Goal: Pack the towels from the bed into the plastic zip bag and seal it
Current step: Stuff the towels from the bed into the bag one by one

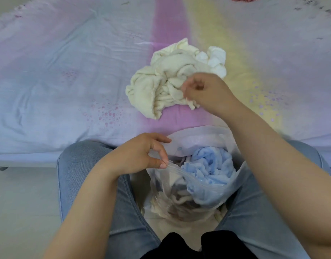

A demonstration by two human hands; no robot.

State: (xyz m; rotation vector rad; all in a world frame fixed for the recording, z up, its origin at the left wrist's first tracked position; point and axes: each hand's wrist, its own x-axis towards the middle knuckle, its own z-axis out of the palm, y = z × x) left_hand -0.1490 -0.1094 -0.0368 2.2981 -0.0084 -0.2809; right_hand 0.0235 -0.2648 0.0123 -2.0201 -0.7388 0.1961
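Left hand (142, 152) pinches clear plastic zip bag (198, 184) rim on lap, right hand (204, 92) grip curls at crumpled cream terry towel (161, 85) just beyond; weak pinch may collapse mouth.

Cream towel (161, 86) and white towel (216, 59) on pastel pink-yellow-lilac bedsheet (67, 71), pale blue towel (211, 167) in clear bag (204, 195).

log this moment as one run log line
left hand: pinches zip bag rim | right hand: over cream towel, grip unclear | blue towel: in bag | seal: open
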